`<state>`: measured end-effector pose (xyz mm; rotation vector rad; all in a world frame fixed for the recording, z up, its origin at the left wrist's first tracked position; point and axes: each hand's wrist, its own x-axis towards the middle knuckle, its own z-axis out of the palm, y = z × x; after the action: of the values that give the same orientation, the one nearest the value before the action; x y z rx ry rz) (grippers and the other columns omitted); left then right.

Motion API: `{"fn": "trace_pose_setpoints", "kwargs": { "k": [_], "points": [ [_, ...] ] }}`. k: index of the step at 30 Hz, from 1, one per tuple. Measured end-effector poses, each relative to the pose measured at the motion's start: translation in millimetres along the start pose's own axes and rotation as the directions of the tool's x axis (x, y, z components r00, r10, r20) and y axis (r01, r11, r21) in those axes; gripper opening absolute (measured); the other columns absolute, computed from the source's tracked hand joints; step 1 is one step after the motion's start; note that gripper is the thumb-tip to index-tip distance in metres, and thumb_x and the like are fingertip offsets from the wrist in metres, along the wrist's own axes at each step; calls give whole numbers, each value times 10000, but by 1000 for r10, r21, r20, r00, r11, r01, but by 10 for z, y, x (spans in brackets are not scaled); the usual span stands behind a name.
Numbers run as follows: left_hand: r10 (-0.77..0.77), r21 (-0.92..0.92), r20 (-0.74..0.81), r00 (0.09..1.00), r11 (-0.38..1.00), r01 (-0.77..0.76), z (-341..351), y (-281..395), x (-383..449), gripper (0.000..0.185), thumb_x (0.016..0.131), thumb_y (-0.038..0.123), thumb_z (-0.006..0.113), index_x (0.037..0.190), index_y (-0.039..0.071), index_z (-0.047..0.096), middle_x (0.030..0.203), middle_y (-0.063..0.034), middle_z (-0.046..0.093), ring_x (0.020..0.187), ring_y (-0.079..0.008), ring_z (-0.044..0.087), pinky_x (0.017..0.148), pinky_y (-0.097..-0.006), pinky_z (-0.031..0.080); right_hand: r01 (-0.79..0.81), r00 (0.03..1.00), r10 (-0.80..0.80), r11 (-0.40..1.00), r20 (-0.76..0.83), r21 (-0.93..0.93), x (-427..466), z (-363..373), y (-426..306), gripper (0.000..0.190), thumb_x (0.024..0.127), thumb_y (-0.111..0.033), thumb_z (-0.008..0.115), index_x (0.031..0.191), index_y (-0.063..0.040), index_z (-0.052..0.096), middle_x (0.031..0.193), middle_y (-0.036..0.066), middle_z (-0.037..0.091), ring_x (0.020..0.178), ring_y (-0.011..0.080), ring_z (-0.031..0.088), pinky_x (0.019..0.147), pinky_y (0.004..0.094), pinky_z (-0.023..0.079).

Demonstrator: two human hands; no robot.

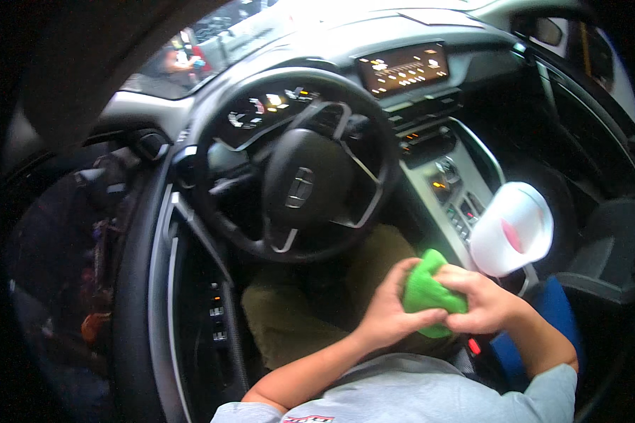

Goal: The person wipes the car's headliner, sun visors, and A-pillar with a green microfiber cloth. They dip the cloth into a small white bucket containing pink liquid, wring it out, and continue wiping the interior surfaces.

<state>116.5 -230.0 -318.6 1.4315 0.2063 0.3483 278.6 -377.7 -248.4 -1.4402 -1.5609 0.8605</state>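
Note:
Both my hands grip a folded bright green cloth (427, 296) above my lap. My left hand (390, 306) holds its left side, with the thumb pressed along the lower front. My right hand (481, 299) closes on its right side, the fingers curled over the top. Just beyond my right hand, a white plastic tub (510, 232) rests tilted at the centre console, and something pink shows inside it. The cloth's underside is hidden by my hands.
Ahead is the steering wheel (301, 169), with a lit centre display (404, 69) to its right. A centre console (439, 185) with shifter and buttons runs beside my right leg. The driver's door panel (201, 296) bounds the left. A blue item (555, 322) lies by my right elbow. Through the windshield, another person's arm (182, 64) appears.

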Motion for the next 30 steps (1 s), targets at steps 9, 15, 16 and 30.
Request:
{"fn": "trace_pose_setpoints", "kwargs": {
  "k": [9, 15, 16, 30],
  "points": [
    [93, -128, 36, 995, 988, -88, 2, 284, -21, 649, 838, 13, 853, 1397, 41, 525, 1263, -43, 658, 1192, -126, 620, 1040, -314, 490, 67, 934, -85, 996, -348, -63, -4, 27, -174, 896, 689, -81, 860, 1493, -75, 464, 1365, 194, 466, 1259, 313, 526, 1096, 428, 436],
    [220, 57, -40, 975, 974, -218, 198, 441, 135, 620, 840, 69, 851, 1377, 41, 543, 1257, -98, 647, 1194, -184, 626, 1025, -337, 490, 62, 966, 100, 807, -240, 587, -1, 69, -165, 1167, 714, -225, 976, 1643, -86, 284, 1473, 94, 524, 1369, 222, 503, 1166, 399, 389],
    [291, 178, -46, 956, 944, -278, 218, 440, 214, 626, 806, 58, 826, 1369, 30, 554, 1279, -147, 629, 1200, -262, 629, 1046, -386, 487, 7, 922, 179, 878, -342, 478, -10, 4, -186, 939, 767, -249, 949, 1550, -75, 460, 1365, 71, 611, 1286, 191, 568, 1124, 379, 427],
    [100, 164, 161, 982, 978, -127, 176, 317, 632, 336, 904, 51, 766, 1229, -1, 701, 1182, -101, 706, 1114, -186, 667, 978, -322, 507, -377, 914, 119, 605, -388, -701, -458, -1801, 27, 347, 748, -146, 862, 1070, -50, 776, 968, 192, 765, 922, 363, 757, 824, 415, 598]
  ]
}}
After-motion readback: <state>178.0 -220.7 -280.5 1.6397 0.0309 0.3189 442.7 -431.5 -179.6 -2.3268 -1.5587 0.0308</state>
